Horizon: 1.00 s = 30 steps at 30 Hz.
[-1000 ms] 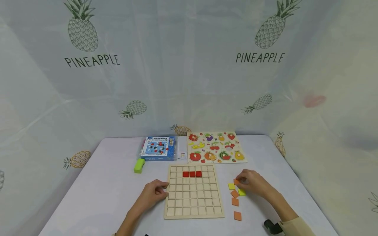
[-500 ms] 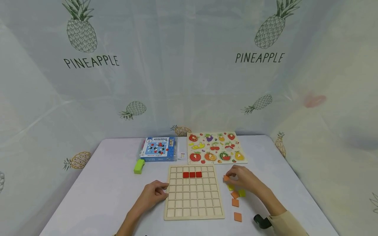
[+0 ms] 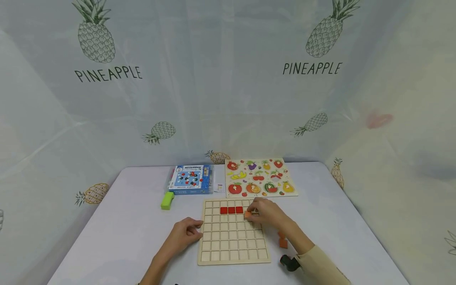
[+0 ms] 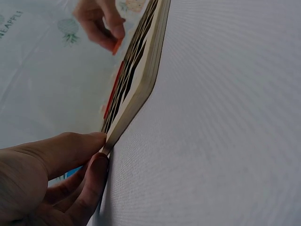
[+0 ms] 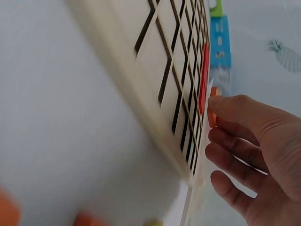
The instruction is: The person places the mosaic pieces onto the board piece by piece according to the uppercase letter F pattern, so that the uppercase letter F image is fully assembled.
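Note:
A wooden grid board point(image 3: 233, 241) lies on the table, with three red square tiles point(image 3: 231, 210) in a row near its far end. My right hand point(image 3: 266, 213) pinches an orange square tile point(image 3: 247, 215) between thumb and fingers, close over the board just right of the red row. In the right wrist view the orange tile point(image 5: 213, 107) is tilted on edge at the fingertips, the other fingers loosely bent. At the board's left edge, my left hand point(image 3: 184, 234) holds the rim with thumb point(image 4: 89, 141) and forefinger.
Orange tiles point(image 3: 283, 243) lie right of the board, partly hidden by my right forearm. Behind the board are a fruit puzzle board point(image 3: 261, 178) and a blue box point(image 3: 190, 180). A green block point(image 3: 167, 200) lies left of them.
My right hand has carried the orange tile leftward from the loose tiles at the right to over the board. My left hand has stayed at the board's left edge.

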Motion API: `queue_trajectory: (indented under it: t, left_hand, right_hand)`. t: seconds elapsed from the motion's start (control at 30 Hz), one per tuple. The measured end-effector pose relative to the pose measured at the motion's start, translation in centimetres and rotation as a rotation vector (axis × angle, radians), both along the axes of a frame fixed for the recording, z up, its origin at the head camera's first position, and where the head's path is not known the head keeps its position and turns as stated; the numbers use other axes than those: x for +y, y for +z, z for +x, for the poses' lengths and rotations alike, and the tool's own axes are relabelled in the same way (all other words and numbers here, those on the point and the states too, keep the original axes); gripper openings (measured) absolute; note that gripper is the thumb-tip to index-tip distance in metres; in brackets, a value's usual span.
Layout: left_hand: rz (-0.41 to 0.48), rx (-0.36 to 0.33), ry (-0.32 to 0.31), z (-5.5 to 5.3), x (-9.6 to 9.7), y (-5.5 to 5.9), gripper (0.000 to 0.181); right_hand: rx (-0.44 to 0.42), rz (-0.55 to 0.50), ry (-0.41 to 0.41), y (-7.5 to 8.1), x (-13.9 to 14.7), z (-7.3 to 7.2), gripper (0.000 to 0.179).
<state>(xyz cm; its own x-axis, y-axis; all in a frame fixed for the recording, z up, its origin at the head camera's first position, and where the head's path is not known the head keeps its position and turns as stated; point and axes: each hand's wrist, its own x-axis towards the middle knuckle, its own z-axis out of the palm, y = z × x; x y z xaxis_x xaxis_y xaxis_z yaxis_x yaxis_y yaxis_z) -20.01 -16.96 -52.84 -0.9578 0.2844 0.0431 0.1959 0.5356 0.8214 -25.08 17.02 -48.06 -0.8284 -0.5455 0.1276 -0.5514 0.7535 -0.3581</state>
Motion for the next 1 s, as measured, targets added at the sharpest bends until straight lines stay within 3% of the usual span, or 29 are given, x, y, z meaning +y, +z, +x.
queue_trajectory:
  t: [0.43, 1.0]
  left_hand:
    - [0.000, 0.009, -0.007, -0.1, -0.2, 0.0, 0.038]
    - [0.015, 0.018, -0.015, 0.5, 0.0, 0.6, 0.037]
  right_hand:
    - [0.020, 0.027, 0.053, -0.8, -5.1, -0.6, 0.020]
    - [0.034, 0.057, 0.054, -0.6, -8.0, -0.1, 0.018]
